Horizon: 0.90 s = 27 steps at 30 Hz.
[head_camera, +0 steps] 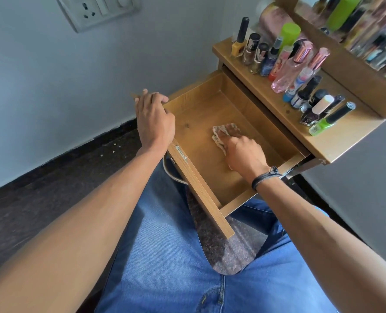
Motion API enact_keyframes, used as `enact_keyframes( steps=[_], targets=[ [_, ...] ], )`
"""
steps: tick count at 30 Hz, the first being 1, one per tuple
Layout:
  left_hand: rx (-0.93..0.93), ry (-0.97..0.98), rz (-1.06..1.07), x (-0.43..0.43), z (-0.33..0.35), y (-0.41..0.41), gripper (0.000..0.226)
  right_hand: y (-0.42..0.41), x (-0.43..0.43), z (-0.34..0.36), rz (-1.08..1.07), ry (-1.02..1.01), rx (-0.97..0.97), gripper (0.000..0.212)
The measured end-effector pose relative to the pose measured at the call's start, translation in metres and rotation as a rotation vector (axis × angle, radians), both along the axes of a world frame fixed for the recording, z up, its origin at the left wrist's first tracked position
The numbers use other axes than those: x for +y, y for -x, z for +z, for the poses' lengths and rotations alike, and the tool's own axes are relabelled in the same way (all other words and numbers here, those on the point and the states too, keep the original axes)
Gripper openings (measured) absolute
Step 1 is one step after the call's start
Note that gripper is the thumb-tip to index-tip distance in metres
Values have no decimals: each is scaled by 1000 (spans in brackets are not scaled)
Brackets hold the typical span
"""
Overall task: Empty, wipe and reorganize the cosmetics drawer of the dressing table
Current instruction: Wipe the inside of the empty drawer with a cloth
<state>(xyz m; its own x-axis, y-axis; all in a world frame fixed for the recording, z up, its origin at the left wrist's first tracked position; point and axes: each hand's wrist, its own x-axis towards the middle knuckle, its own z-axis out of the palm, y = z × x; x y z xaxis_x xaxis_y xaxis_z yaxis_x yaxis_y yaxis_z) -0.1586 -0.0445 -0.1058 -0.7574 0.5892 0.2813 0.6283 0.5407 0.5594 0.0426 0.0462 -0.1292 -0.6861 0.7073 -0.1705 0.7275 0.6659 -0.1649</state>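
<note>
The wooden drawer of the dressing table is pulled out over my lap, and nothing lies in it but a cloth. My left hand grips the far left corner of the drawer front, fingers curled over its top edge. My right hand is inside the drawer, pressing a patterned cloth against the drawer bottom; part of the cloth is hidden under my fingers. Several cosmetics bottles, nail polishes and perfumes, stand in a row on the table top.
A mirror at the back of the table reflects the bottles. A metal handle hangs on the drawer front. A switch panel is on the white wall at the left. Dark floor lies below my blue jeans.
</note>
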Motion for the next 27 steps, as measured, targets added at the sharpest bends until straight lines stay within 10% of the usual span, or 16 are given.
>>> enact_keyframes(
  steps=[8, 18, 23, 27],
  targets=[
    [13, 4, 3, 1, 0, 1, 38, -23, 28, 31, -243, 471, 443, 39],
    [8, 10, -5, 2, 0, 2, 36, -13, -53, 15, 507, 188, -306, 62],
    [9, 9, -17, 1, -2, 2, 37, -10, -42, 22, 442, 177, -317, 82],
    [10, 19, -18, 1, -2, 2, 37, -8, -18, 25, 222, 226, -244, 53]
  ],
)
